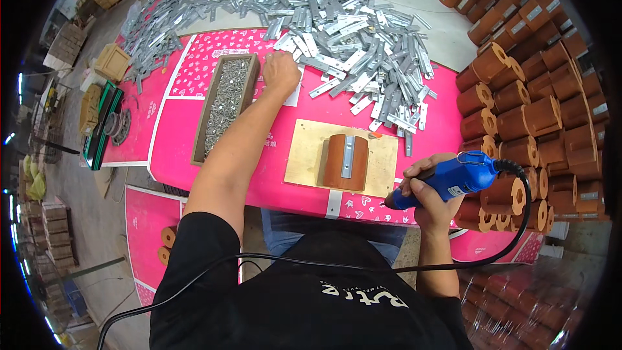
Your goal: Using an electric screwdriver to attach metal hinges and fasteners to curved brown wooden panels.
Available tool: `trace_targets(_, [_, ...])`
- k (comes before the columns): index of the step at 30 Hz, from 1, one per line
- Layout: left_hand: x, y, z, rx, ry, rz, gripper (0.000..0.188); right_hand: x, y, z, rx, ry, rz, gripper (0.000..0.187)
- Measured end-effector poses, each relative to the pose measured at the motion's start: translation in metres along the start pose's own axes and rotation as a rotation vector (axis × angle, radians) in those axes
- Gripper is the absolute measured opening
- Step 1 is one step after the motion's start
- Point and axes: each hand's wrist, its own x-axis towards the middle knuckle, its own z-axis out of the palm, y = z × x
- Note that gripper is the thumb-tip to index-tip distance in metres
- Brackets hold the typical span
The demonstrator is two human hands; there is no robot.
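Near table edge, blue corded tool

The left arm was extended forward, with the left hand curled (exact finger pose indiscernible), while the right forearm angled forward, the right hand clenched in a grip.

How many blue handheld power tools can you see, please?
1: the blue power tool is in the person's right hand, to the lower right of the yellowish board. Others could be hidden behind the arms or stacks.
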Motion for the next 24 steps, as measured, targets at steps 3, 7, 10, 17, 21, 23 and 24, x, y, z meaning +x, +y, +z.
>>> trace_targets(3, [-0.005, -0.001, 0.003, 0.014, 0.05, 0.017, 0.022, -0.002, -0.002, -0.003, -0.011, 0.006, -0.008, 0.036])
trace_targets(7, [-0.033, -0.001, -0.012, -0.227, 0.116, 0.107, 0.019, 0.01, -0.005, -0.002, 0.024, -0.01, -0.105, 0.036])
trace_targets(10, [-0.113, 0.026, -0.074, -0.761, -0.095, 0.184, 0.013, 0.03, -0.017, 0.01, 0.085, -0.069, -0.26, 0.029])
trace_targets(17, [-0.233, 0.038, -0.085, -1.025, -0.037, 0.396, 0.01, 0.061, -0.036, 0.053, 0.278, -0.203, -0.254, 0.03])
trace_targets(21, [-0.242, 0.04, -0.078, -1.096, 0.055, 0.354, 0.013, 0.061, -0.032, 0.066, 0.263, -0.265, -0.219, 0.029])
trace_targets(23, [-0.244, 0.04, -0.077, -1.115, 0.07, 0.371, 0.012, 0.061, -0.03, 0.071, 0.254, -0.281, -0.208, 0.029])
trace_targets(24, [-0.245, 0.04, -0.077, -1.12, 0.074, 0.368, 0.012, 0.061, -0.03, 0.072, 0.253, -0.292, -0.203, 0.029])
